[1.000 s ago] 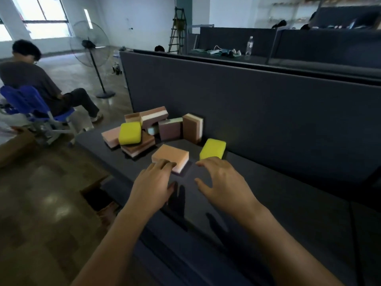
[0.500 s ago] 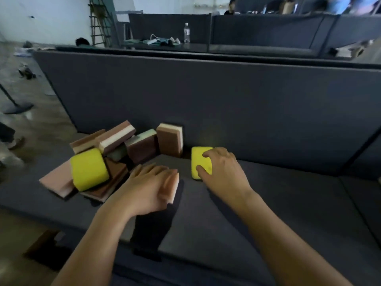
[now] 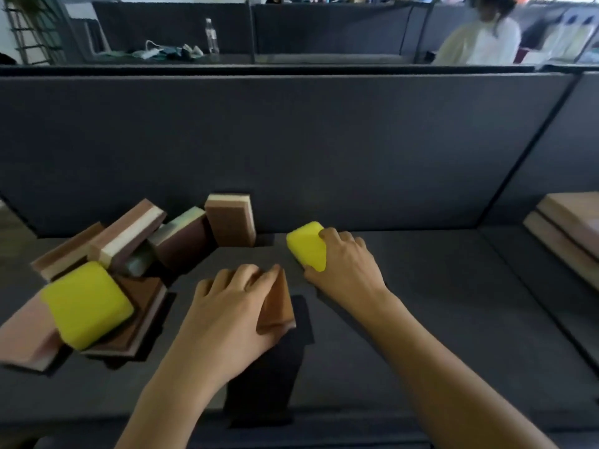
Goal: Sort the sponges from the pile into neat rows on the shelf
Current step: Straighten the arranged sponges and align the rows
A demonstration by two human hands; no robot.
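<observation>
A pile of sponges lies at the left of the dark grey shelf (image 3: 437,312): a big yellow sponge (image 3: 86,303) on top of brown and pink ones, and a brown-and-cream sponge (image 3: 231,220) upright against the back panel. My left hand (image 3: 227,309) grips an orange-pink sponge (image 3: 278,303) tilted up off the shelf. To its right, my right hand (image 3: 343,270) holds a small yellow sponge (image 3: 306,246) near the back panel, fingers over its right side.
A tall dark partition (image 3: 324,150) backs the shelf. Stacked pink-brown slabs (image 3: 567,228) sit at the far right. Behind the partition a desk holds a water bottle (image 3: 211,35) and clutter; a person in white (image 3: 479,37) is at the upper right.
My view swung right and closer. My left hand closed on the orange-pink sponge and tipped it up; my right hand reached the small yellow sponge and took hold of it.
</observation>
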